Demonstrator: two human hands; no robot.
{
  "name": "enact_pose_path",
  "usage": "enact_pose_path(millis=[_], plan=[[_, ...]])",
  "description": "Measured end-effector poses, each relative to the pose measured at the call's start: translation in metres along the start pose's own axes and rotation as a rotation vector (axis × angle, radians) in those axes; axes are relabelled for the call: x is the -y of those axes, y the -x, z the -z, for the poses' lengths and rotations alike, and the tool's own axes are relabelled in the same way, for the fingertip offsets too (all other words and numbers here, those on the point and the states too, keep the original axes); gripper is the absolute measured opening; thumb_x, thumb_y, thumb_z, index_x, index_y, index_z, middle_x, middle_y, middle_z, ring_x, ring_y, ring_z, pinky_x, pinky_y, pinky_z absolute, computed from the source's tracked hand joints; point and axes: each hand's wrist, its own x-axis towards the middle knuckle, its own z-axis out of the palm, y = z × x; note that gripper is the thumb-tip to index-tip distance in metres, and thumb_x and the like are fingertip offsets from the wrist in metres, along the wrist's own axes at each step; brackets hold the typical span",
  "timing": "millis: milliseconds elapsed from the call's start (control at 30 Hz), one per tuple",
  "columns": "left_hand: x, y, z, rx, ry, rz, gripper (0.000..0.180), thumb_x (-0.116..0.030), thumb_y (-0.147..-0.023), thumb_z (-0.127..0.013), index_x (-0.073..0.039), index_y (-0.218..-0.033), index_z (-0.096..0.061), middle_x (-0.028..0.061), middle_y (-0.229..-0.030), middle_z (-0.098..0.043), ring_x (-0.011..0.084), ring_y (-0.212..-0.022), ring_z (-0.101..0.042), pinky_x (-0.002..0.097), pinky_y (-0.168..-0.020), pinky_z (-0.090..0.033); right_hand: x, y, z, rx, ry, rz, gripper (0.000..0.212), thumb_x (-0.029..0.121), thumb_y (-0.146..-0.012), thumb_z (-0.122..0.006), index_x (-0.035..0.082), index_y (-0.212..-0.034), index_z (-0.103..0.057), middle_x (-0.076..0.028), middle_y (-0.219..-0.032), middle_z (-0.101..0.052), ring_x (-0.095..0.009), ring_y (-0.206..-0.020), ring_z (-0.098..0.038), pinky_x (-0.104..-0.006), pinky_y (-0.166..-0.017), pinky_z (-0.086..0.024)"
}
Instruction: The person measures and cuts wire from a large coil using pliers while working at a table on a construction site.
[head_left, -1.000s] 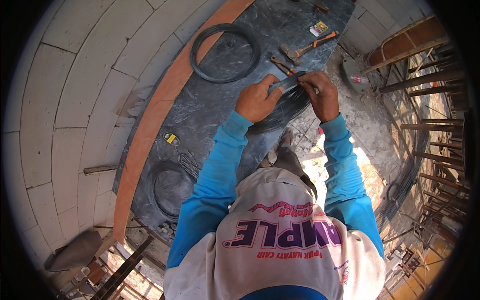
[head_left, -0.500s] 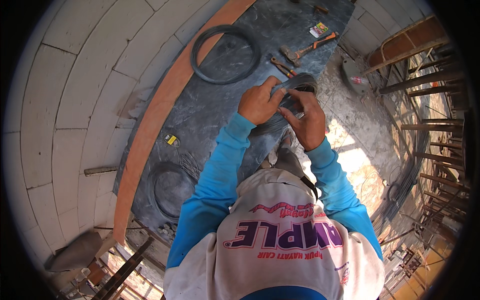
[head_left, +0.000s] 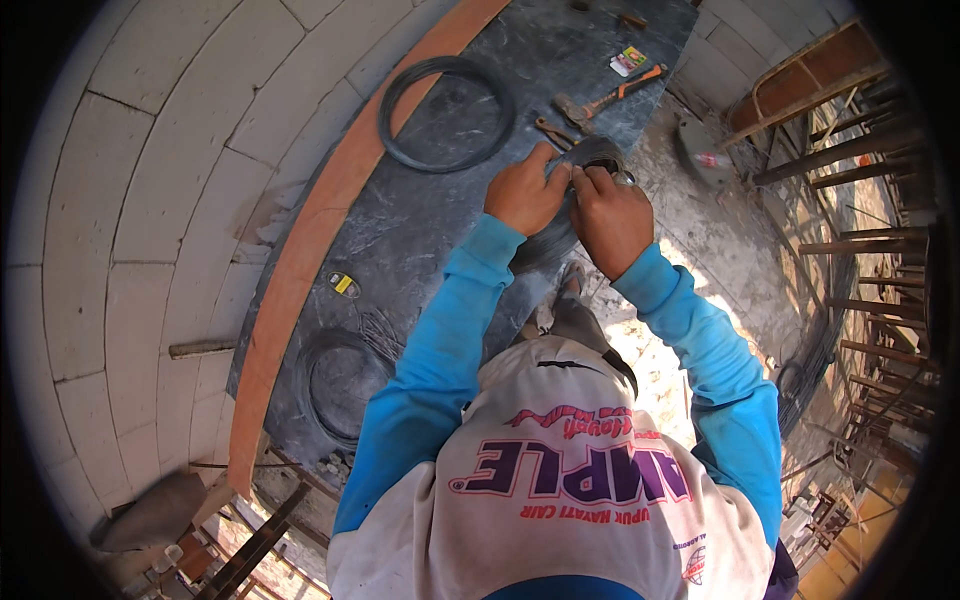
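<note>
A thick coil of dark wire (head_left: 545,248) rests at the right edge of the dark table (head_left: 415,245), partly covered by my hands. My left hand (head_left: 526,193) is closed, thumb and fingertips pinching wire at the coil's upper part. Right beside it, my right hand (head_left: 612,220) is closed with its fingers curled down onto the same coil. The exact strand between the fingertips is too small to make out. Just beyond the coil lie pincers (head_left: 552,132) and a hammer (head_left: 608,98) with an orange and black handle.
Another wire coil (head_left: 440,168) lies at the far left, and a looser one (head_left: 306,385) nearer me. A yellow-labelled item (head_left: 343,285) and a small box (head_left: 628,61) sit on the table. A reddish-brown plank (head_left: 318,225) runs along the block wall (head_left: 140,200). Rods and timbers (head_left: 870,245) stand right.
My right hand has turned over, its fingers curling down close to my left. Both hands have drawn together on the coil, and the view has shifted slightly.
</note>
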Motion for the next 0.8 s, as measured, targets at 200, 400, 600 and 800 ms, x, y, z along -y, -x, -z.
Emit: enact_pose_path(millis=[200,400,600,800], plan=[[-0.019,0.001,-0.006,-0.006,-0.063,-0.008,0.029,-0.032,-0.089,-0.053,-0.008,-0.106,-0.059,0.0208,-0.078,-0.065,0.041,-0.075,-0.063,0.0506,-0.066,-0.046,-0.017,-0.011,0.012,0.149,-0.04,-0.011,0.017,0.012,-0.082,-0.057,0.002,-0.094,-0.064,-0.013,-0.084,-0.063,-0.031,-0.076,-0.066,-0.04,-0.069,-0.052],[-0.019,0.014,-0.009,0.021,-0.016,-0.005,0.029,-0.031,-0.089,-0.053,-0.009,-0.107,-0.058,0.0211,-0.079,-0.066,0.0415,-0.076,-0.062,0.0515,-0.067,-0.045,-0.048,-0.003,-0.006,0.435,-1.202,-0.555,0.021,0.02,-0.093,-0.053,0.002,-0.092,-0.063,-0.007,-0.073,-0.06,-0.017,-0.064,-0.061,-0.0323,-0.056,-0.05],[-0.013,0.026,0.001,0.065,0.064,0.029,0.03,-0.031,-0.089,-0.053,-0.007,-0.105,-0.057,0.0212,-0.08,-0.066,0.0411,-0.077,-0.063,0.0503,-0.066,-0.044,-0.039,0.016,-0.02,0.461,-1.762,-0.681,0.02,0.02,-0.095,-0.055,0.001,-0.098,-0.061,-0.002,-0.077,-0.06,-0.008,-0.061,-0.055,-0.0233,-0.051,-0.048],[-0.006,0.022,0.001,0.015,0.025,-0.025,0.031,-0.031,-0.089,-0.052,-0.007,-0.108,-0.055,0.0233,-0.081,-0.065,0.0435,-0.078,-0.062,0.0518,-0.068,-0.045,-0.014,0.014,-0.012,-0.189,-0.577,-0.073,0.017,0.005,-0.078,-0.07,0.004,-0.095,-0.065,-0.013,-0.086,-0.064,-0.03,-0.075,-0.065,-0.0369,-0.065,-0.051]])
